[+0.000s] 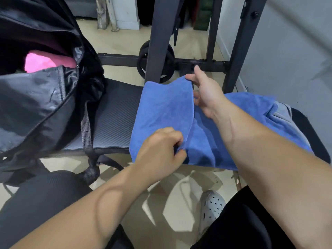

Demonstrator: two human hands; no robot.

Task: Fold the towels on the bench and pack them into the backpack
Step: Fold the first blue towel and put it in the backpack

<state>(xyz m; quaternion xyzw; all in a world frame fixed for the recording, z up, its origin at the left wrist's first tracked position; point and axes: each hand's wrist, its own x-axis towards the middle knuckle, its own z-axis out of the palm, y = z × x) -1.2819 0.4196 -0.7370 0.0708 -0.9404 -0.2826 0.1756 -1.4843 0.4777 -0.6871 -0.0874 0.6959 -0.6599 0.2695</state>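
A blue towel (pixel 165 112) lies across the black padded bench (pixel 115 119), one flap folded over toward the left. My left hand (pixel 159 150) pinches the near corner of that flap. At the far corner, my right hand (pixel 206 92) grips the flap's edge. The rest of the blue towel spreads to the right under my right forearm. A grey towel (pixel 283 114) peeks out beneath it at the right. The black backpack (pixel 36 97) stands unzipped on the bench's left end, with a pink towel (pixel 45 61) inside.
Dark metal uprights (pixel 158 38) of the bench rack rise behind the towel, with a black weight plate (pixel 156 62) on the floor behind them. A backpack strap (pixel 86 130) hangs over the bench's front edge. My knees and a grey clog (pixel 212 205) are below on the tiled floor.
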